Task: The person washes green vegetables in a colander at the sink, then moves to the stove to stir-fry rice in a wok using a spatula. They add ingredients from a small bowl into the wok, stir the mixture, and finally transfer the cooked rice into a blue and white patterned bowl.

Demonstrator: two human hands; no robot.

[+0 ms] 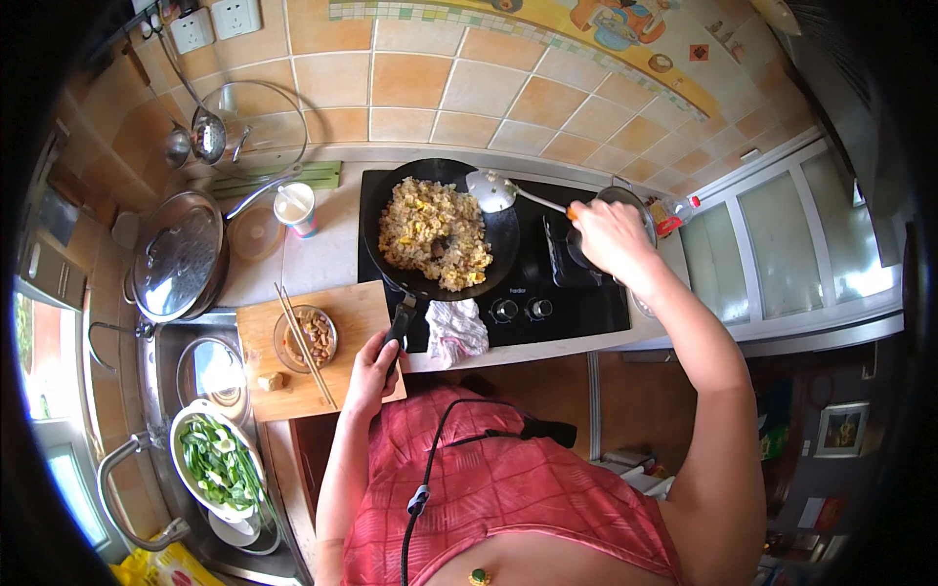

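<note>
Fried rice with bits of egg lies spread in a dark wok on the black hob. My left hand grips the wok's black handle at the front. In my right hand is the orange-ended handle of a metal cooking spatula; its blade sits over the wok's right side, with food bits stuck on it. A folded white cloth lies at the hob's front edge beside the handle.
At left, a wooden cutting board bears a glass bowl with chopsticks across it. Behind stand a lidded pan and a paper cup. The sink holds a white basket of cut greens. A bottle stands right.
</note>
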